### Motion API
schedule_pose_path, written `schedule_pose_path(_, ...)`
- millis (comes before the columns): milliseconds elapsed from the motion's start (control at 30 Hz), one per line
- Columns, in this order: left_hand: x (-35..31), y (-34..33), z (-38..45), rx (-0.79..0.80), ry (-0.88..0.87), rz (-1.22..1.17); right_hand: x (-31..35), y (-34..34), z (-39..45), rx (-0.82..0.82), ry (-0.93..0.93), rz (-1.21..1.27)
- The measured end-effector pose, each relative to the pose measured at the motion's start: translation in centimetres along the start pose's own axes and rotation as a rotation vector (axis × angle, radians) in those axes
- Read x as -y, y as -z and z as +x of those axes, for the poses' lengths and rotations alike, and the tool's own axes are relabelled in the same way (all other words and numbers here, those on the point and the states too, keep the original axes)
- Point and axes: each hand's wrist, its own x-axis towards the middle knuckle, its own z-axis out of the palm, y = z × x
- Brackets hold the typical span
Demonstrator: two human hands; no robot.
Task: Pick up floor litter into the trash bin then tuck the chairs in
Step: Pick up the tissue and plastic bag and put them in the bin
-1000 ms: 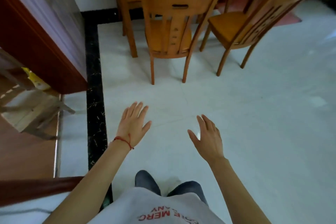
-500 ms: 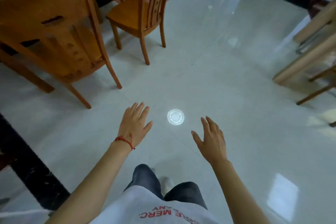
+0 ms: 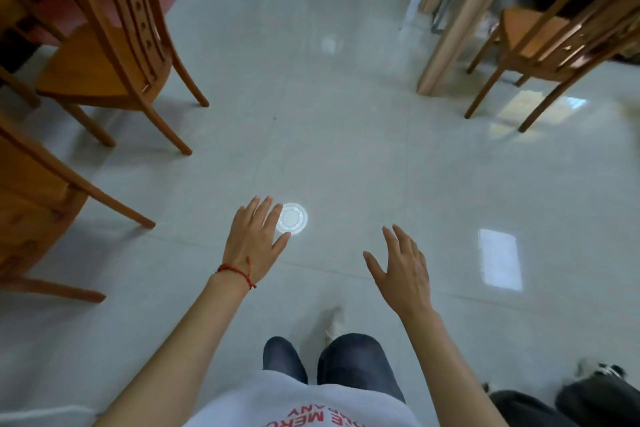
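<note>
Head view shows the lid (image 3: 293, 219) flat on the floor (image 3: 346, 156), just beyond the nearer left hand (image 3: 255, 238); both grips released, empty.

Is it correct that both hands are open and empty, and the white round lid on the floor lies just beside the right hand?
Not quite. In the head view, the white round lid lies on the floor just beside the left hand, at its fingertips, not the right hand. The rest holds: both hands are open and empty.
</note>
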Motion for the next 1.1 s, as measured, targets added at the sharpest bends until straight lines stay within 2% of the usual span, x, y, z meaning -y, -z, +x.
schedule_pose_path(267,-2.9,-0.9,10.5,-0.007,-0.050,-0.014,-4.0,1.3,8.1,-0.046,-0.062,0.034)
schedule_pose_path(633,-7.5,1.0,27.3,-0.015,-0.015,-0.016,-10.3,6.6,25.7,-0.059,0.010,0.004)
schedule_pose_path(833,-7.3,2.4,36.7,-0.016,0.004,-0.021,-11.1,7.3,34.7,-0.061,0.033,0.000)
schedule_pose_path(1100,-4.1,3.3,52.9,0.020,-0.007,-0.013,-10.0,7.3,51.3,-0.071,0.032,0.006)
